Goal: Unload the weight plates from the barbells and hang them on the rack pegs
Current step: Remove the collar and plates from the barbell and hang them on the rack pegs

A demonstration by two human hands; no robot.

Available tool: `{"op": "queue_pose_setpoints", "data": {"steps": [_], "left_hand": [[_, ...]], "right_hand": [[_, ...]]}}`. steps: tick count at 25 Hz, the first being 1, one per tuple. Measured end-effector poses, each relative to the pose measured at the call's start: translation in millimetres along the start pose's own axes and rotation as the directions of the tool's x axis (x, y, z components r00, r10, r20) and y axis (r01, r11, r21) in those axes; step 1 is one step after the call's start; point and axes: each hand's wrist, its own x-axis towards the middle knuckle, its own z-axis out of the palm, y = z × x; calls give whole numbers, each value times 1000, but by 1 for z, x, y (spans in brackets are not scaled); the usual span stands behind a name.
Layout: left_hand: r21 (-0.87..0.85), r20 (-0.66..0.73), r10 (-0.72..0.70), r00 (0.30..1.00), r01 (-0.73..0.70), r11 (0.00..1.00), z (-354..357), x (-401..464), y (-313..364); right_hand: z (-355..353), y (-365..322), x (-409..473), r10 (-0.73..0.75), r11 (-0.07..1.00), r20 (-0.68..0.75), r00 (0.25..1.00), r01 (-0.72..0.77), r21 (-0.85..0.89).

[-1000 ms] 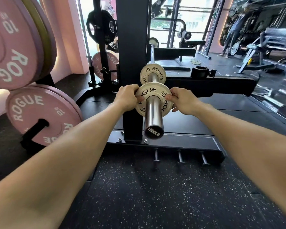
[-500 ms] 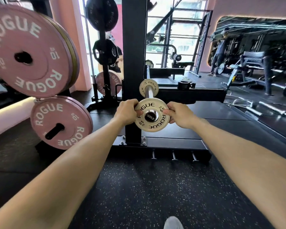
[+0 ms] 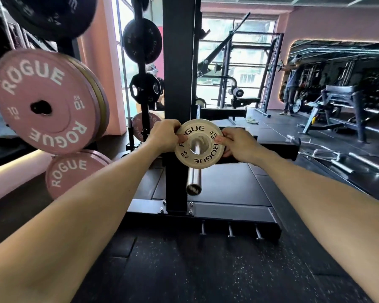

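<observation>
At far left a pink 10 kg plate [image 3: 45, 101] hangs on a rack peg with thinner plates stacked behind it, and a second pink plate [image 3: 71, 171] sits on a lower peg just beneath. Above them the edge of a black plate [image 3: 50, 14] shows, blurred. Further in, a plate tree [image 3: 141, 84] carries more black plates one above another, with another pink one low behind it. The black upright [image 3: 177, 84] rises through the middle, bolted to its base at the floor. Just before it the left hand [image 3: 165, 135] grips the left rim of the small plate [image 3: 199, 143], a cream disc marked 0.5 kg, thumb on its face and fingers curled behind. The plate is off the sleeve [image 3: 194, 177], held up in the air in front of it; the chrome bar shows through the plate's hole and its end sticks out below. The right hand [image 3: 239, 145] pinches the right rim in the same way, so both hands are clamped on the one plate. On the right lie loose bars [image 3: 337, 158] on the dark floor, near a bench [image 3: 341, 99].
</observation>
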Motion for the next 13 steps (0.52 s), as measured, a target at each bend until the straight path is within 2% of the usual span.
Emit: {"op": "queue_pose_setpoints", "data": {"steps": [5,8,11,13], "left_hand": [[-15,-35,-31,999,31,999,-100,95,74],[12,-60,-10,998,10,1000,-180,158,129],[-57,-77,-29,997,24,998,-260,215,177],[-47,-83,-44,996,41,998,-317,255,205]], "right_hand": [[-90,-97,86,-49,999,-3,999,49,-13],[-154,-177,139,-76,997,11,997,76,-19],[-210,-253,191,-95,995,5,995,95,16],[-243,-308,229,-106,994,9,994,106,3]]}}
